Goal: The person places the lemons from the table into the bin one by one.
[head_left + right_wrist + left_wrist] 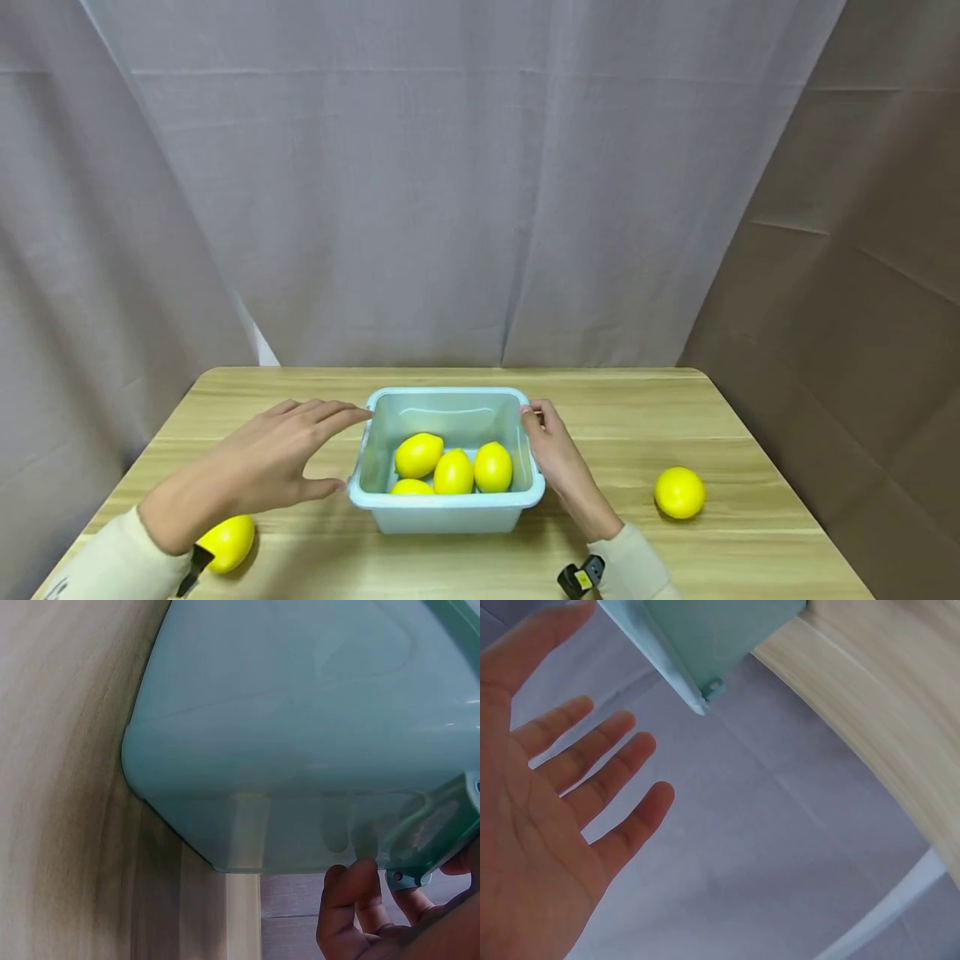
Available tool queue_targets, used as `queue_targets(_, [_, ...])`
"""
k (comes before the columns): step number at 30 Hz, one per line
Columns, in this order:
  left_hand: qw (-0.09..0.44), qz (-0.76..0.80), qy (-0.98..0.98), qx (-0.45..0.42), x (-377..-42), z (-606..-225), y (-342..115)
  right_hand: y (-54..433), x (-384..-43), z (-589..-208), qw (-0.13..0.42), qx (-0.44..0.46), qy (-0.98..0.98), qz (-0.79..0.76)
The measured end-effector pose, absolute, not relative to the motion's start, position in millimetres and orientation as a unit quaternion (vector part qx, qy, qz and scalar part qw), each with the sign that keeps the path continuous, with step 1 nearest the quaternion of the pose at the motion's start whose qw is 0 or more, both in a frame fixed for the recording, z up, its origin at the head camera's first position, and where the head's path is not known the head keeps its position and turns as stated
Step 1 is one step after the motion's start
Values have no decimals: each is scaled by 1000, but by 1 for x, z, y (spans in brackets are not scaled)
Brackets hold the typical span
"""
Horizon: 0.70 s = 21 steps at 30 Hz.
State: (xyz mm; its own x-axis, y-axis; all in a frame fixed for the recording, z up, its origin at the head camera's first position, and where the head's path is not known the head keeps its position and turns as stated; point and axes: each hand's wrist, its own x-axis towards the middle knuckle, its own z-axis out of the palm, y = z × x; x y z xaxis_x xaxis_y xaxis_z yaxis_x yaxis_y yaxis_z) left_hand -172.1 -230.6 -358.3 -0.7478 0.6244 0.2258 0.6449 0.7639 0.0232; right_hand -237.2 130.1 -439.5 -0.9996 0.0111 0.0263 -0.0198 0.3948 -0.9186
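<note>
A pale blue-green plastic bin stands on the table with several yellow lemons inside. My right hand grips the bin's right rim, thumb on top. In the right wrist view its curled fingers show under the rim by the handle lug, against the bin's outer wall. At the left rim, my left hand is spread with fingers extended and thumb apart, holding nothing. The left wrist view shows its open palm and a corner of the bin; contact with the rim is unclear.
One loose lemon lies on the wooden table by my left wrist, partly hidden by it. Another lemon rests to the right of the bin. Grey curtains hang behind the table and along both sides.
</note>
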Motion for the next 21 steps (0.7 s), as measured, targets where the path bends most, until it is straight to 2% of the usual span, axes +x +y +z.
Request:
queue_targets(11, [120,-61,-945,-299,-154,-371,-254,132,-237,-437,15,1,-837,548])
queue_targets(21, [137,-77,-953,-260,-138,-406,-272,131,-237,-437,16,7,-835,550])
